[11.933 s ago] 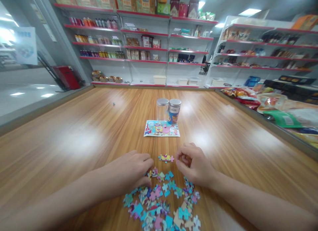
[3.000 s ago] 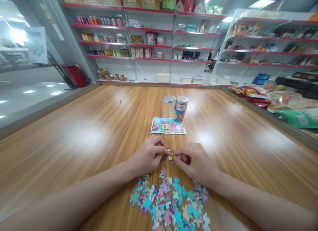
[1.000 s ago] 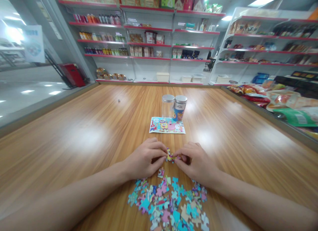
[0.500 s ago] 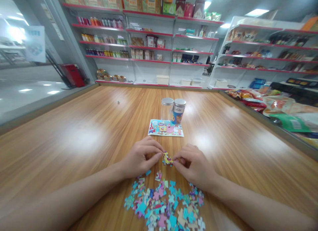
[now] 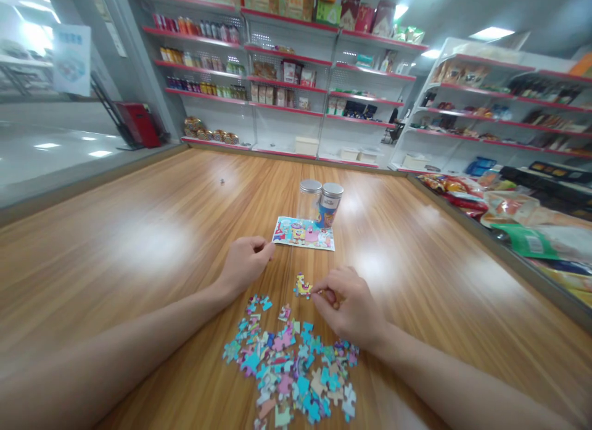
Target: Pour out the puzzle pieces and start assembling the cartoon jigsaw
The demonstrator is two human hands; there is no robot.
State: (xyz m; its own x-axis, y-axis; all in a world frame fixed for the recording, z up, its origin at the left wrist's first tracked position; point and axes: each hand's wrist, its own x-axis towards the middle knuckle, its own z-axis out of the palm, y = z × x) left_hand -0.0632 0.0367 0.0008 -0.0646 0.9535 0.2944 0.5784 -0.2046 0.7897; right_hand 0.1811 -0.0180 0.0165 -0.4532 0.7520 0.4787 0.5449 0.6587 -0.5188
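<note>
At the near left corner of a colourful cartoon picture sheet (image 5: pixel 303 235), my left hand (image 5: pixel 250 258) is closed, thumb and curled fingers pinching the corner. A small cluster of joined yellow puzzle pieces (image 5: pixel 302 286) lies on the table in front of me. My right hand (image 5: pixel 349 303) pinches the right end of this cluster between thumb and forefinger, its other fingers curled. Closer to me spreads a heap of loose jigsaw pieces (image 5: pixel 287 362) in blue, pink and beige. One loose piece (image 5: pixel 284 313) sits between the heap and the cluster.
A clear jar (image 5: pixel 309 202) with a silver lid and a blue printed can (image 5: pixel 329 206) stand at the sheet's far edge. Packaged goods (image 5: pixel 522 242) lie along the right side. Stocked shelves (image 5: pixel 287 75) rise behind the wooden table (image 5: pixel 161 251).
My left hand has left the yellow cluster and moved away from me to the sheet's corner. My right hand stays at the cluster. The camera view has tilted slightly.
</note>
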